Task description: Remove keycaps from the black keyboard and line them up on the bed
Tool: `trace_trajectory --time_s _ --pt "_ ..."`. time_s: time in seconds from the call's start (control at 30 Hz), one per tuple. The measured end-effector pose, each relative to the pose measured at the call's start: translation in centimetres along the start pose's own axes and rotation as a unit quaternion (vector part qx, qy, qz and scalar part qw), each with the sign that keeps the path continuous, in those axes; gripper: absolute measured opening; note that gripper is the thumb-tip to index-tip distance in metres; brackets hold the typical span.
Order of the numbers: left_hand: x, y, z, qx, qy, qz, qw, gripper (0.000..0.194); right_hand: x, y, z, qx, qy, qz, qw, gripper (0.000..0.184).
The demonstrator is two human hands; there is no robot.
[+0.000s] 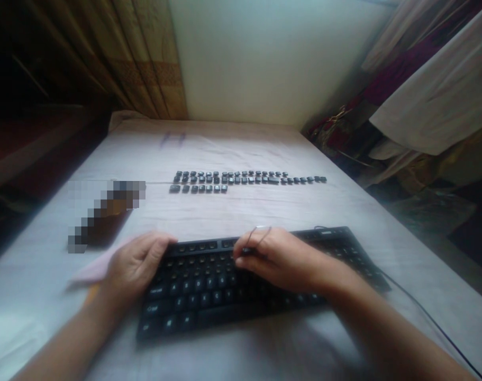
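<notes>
Two bare hands are held at a black keyboard (217, 317), whose long axis is run from left to right, with the right end angled slightly away. The right hand (284, 259) is placed over its upper middle, nearer to the bare key sockets there; the left hand (135, 264) is set at its far left corner. The right fingers are pinched together, with a thin wire loop (263, 227) seen rising from them; whatever is enclosed between the fingertips is hidden. The left fingers are laid against the keyboard's edge, but whether they are clamped or merely rested cannot be told. To the near left of the right fingers, lettered square keys are seated in the board, smooth and dark with pale markings, beside a long bar-shaped key. Beyond the right fingers, well apart from the board, loose keycaps (174, 188) are laid out in three rows, small, dark and blocky, the nearest row being shorter. A soft white cloth (153, 206), lightly creased, is spread beneath everything. Beside the left hand, a flat pink piece (96, 264) is partly covered, its material unclear. To the right of the right fingers, a slender black cable (435, 321) is trailed from the keyboard's side toward the near right.
</notes>
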State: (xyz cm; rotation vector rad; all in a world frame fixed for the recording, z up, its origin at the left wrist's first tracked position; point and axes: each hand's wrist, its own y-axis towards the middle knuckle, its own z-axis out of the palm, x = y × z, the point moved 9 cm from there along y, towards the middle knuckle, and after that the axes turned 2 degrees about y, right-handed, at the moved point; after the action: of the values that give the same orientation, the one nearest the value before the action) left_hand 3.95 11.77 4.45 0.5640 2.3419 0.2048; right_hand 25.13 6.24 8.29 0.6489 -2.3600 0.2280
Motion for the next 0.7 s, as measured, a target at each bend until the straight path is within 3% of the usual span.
trace_trajectory --time_s 0.47,0.7 --pt "-0.9 -0.2 0.2 0.017 0.016 0.035 0.999 0.038 -0.1 0.2 -0.1 -0.019 -0.003 -0.002 1.000 0.013" --pt "-1.8 -0.4 0.2 0.005 0.050 0.076 0.996 0.033 -1.7 0.1 0.1 -0.008 0.053 0.033 0.998 0.012"
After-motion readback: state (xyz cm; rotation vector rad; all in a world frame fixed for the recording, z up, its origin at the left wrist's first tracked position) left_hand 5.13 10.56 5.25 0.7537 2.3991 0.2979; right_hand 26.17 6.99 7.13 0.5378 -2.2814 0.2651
